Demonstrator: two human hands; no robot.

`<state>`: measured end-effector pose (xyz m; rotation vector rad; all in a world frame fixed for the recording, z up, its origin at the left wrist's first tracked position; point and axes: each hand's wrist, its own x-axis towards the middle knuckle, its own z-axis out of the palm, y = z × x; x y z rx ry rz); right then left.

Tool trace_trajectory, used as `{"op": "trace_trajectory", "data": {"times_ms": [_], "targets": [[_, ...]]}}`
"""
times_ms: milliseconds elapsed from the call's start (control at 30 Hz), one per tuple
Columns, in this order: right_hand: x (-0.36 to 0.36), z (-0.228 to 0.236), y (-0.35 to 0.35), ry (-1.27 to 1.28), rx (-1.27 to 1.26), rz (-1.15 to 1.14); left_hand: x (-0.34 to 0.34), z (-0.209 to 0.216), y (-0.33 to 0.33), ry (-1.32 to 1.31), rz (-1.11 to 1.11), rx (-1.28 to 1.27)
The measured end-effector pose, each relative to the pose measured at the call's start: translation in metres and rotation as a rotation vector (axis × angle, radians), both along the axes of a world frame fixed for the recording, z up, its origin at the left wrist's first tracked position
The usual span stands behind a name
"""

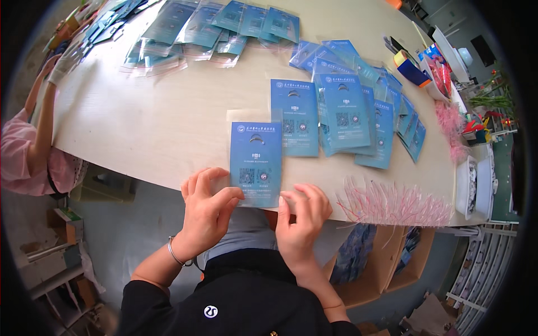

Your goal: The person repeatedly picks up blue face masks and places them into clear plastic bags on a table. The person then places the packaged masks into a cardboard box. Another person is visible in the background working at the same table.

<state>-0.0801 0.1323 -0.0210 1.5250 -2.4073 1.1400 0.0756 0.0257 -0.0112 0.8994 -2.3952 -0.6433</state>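
Note:
A blue printed card in a clear plastic sleeve lies upright to me at the table's near edge. My left hand has its fingers curled at the sleeve's lower left side, the thumb over the card's corner. Closed at the lower right corner is my right hand, its thumb low by the table edge and fingertips against the sleeve. Another sleeved blue card lies just behind to the right, beside a loose pile of sleeved cards. The fingertips' exact grip is partly hidden.
More sleeved cards overlap along the far side. Pink-and-clear strands lie at the near right edge. A tape dispenser and white trays stand right. At far left, another person's gloved hand is near loose cards.

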Motion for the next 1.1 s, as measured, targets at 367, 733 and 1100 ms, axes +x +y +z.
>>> {"op": "trace_trajectory", "data": {"times_ms": [367,733,1100], "targets": [[-0.020,0.002,0.003,0.252,0.141,0.204,-0.021,0.020,-0.061,-0.040,-0.043,-0.267],[-0.050,-0.005,-0.006,0.288,0.108,0.044,-0.196,0.012,-0.275,0.022,0.176,0.227],[-0.050,-0.003,-0.001,0.264,0.092,0.058,-0.028,0.029,-0.115,0.462,0.134,0.538]]}}
